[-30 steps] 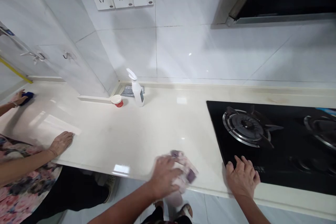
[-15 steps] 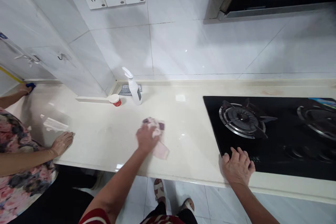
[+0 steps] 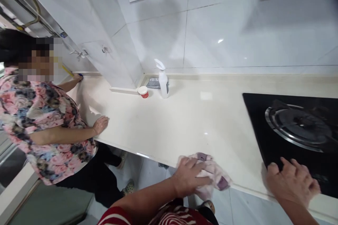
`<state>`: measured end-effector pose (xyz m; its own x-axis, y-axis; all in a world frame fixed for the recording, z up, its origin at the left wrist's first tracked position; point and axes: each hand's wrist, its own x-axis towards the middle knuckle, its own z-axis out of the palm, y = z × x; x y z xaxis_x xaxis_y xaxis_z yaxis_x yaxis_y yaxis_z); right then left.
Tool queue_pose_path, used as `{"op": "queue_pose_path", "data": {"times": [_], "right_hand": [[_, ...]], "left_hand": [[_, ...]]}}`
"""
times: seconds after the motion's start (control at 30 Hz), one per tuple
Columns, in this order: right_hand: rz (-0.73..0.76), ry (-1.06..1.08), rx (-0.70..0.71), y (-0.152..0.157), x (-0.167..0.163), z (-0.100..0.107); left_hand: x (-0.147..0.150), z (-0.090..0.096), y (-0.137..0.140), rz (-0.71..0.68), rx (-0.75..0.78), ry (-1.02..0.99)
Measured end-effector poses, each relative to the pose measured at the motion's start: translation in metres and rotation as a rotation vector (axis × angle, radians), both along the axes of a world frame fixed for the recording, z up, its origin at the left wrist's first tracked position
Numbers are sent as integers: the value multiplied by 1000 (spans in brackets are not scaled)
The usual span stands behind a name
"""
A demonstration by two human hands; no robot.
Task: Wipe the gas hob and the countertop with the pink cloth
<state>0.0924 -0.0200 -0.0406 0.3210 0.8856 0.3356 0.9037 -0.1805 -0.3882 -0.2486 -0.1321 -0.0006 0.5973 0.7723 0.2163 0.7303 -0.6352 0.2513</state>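
Note:
A pink cloth with purple patches (image 3: 211, 172) lies bunched over the front edge of the pale countertop (image 3: 185, 123), one part hanging down past it. My left hand (image 3: 188, 177) is on the cloth, its fingers bent and pressing into it. My right hand (image 3: 293, 181) rests palm down with fingers spread at the front left corner of the black gas stove (image 3: 256, 123), holding nothing. Farther back on the counter stand a white spray bottle (image 3: 163, 84) and a small red-and-white cup (image 3: 143, 92).
A person in a flowered top (image 3: 47, 112) leans at the counter on the left, one hand (image 3: 100, 124) flat on it. Their other hand reaches the far corner with something blue. A silvery packet (image 3: 153, 83) lies behind the bottle. A tiled pillar (image 3: 105, 42) juts out above.
My left hand has drawn the cloth from mid-counter to the front edge. The view has swung left, showing more of the other person. My right hand stays by the stove corner.

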Motion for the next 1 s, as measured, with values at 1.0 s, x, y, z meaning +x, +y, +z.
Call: {"op": "queue_pose_path", "data": {"times": [1.0], "right_hand": [[57, 442, 102, 6, 6, 18]], "left_hand": [[-54, -20, -47, 400, 189, 213]]}}
